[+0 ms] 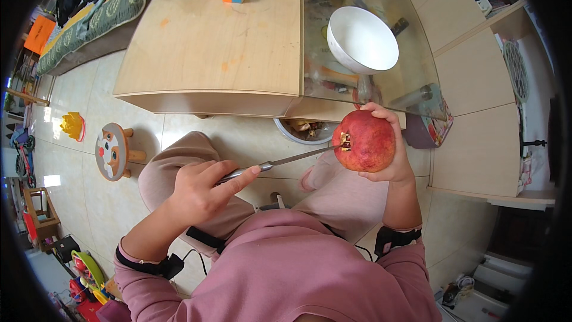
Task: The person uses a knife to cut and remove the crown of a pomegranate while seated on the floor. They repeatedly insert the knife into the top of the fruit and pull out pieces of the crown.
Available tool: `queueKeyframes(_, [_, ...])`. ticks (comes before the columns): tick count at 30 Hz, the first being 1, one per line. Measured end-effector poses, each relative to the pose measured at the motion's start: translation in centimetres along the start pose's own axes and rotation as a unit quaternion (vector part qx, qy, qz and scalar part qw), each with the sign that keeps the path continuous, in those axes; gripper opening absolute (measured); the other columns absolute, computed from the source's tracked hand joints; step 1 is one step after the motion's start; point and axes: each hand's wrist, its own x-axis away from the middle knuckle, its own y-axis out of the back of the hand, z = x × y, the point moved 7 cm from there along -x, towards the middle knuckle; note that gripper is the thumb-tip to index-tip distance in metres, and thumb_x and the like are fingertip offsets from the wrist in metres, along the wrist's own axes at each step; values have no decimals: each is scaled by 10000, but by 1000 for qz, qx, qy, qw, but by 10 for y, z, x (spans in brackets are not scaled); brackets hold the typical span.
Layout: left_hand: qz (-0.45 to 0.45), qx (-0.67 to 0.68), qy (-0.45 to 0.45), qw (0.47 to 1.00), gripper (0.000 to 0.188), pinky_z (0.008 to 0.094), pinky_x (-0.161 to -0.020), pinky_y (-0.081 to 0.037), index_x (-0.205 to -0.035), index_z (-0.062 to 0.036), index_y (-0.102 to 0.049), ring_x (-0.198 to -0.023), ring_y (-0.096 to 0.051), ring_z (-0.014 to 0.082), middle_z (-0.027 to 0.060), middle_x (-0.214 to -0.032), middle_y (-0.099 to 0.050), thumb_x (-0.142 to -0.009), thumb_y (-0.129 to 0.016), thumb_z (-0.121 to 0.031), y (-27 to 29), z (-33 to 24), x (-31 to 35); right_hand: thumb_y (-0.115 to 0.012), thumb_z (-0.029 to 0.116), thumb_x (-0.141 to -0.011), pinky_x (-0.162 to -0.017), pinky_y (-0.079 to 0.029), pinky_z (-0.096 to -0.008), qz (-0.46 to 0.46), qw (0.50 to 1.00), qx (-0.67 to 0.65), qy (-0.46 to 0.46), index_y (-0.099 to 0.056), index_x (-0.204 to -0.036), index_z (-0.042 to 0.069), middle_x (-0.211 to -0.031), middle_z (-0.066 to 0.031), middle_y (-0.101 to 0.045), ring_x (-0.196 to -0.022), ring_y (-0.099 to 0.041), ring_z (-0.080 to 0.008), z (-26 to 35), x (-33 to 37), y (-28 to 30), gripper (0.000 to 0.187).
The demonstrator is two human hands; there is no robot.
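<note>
Head view: my left hand (202, 189) has its fingers clamped on one knife (298, 156), tip at the opening in one pomegranate (372, 143), which my right hand (401, 161) clasps, nearer me than one white bowl (363, 42).

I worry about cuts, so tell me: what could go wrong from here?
The left hand points the knife at the cut opening in the pomegranate, which the right hand grips opposite the blade; a slip might cut its fingers. The pomegranate is held in mid-air by one hand, so it could drop toward the floor. Juice might also stain the pale trousers.
</note>
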Motion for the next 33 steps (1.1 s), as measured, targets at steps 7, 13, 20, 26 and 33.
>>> queueKeyframes(7, [-5,-40,-16,999,651,279,-504,-472,-1298,-165,-716,-634,-574,133,41,-935,-653,-649,-684,-120,-2,-3,-1,-944,128,-514,-1151,-360,-429,6,1000,21,0,-432,-1410,126,-1425,-142,-433,-1373,-439,-299,3,-4,-1,1032])
queueKeyframes(13, [-3,-77,-21,997,643,262,-500,-461,-1306,-174,-713,-626,-547,118,41,-937,-630,-665,-676,-141,-2,-11,-1,-939,119,-510,-1138,-363,-423,6,997,80,5,-445,-1392,125,-1423,-149,-439,-1360,-445,-301,6,-5,0,1011])
queueKeyframes(20, [2,-72,-14,997,597,277,-496,-465,-1253,-140,-737,-623,-569,140,64,-963,-640,-657,-712,-115,1,-15,-2,-950,188,-532,-1142,-373,-446,30,985,171,15,-431,-1393,119,-1440,-171,-414,-1353,-436,-309,19,-9,-2,1008])
queueKeyframes(26, [3,-70,-8,998,624,270,-504,-469,-1282,-155,-724,-631,-567,131,49,-951,-633,-659,-689,-137,2,-15,-1,-947,161,-525,-1136,-375,-447,35,977,209,22,-446,-1364,114,-1426,-183,-429,-1335,-452,-322,28,-13,-7,979])
queueKeyframes(33, [-7,-69,-5,998,638,263,-510,-471,-1303,-165,-714,-638,-562,123,39,-939,-626,-667,-664,-168,3,-13,3,-936,125,-500,-1131,-381,-443,24,980,196,27,-441,-1366,117,-1416,-178,-438,-1334,-454,-314,31,-16,-7,998])
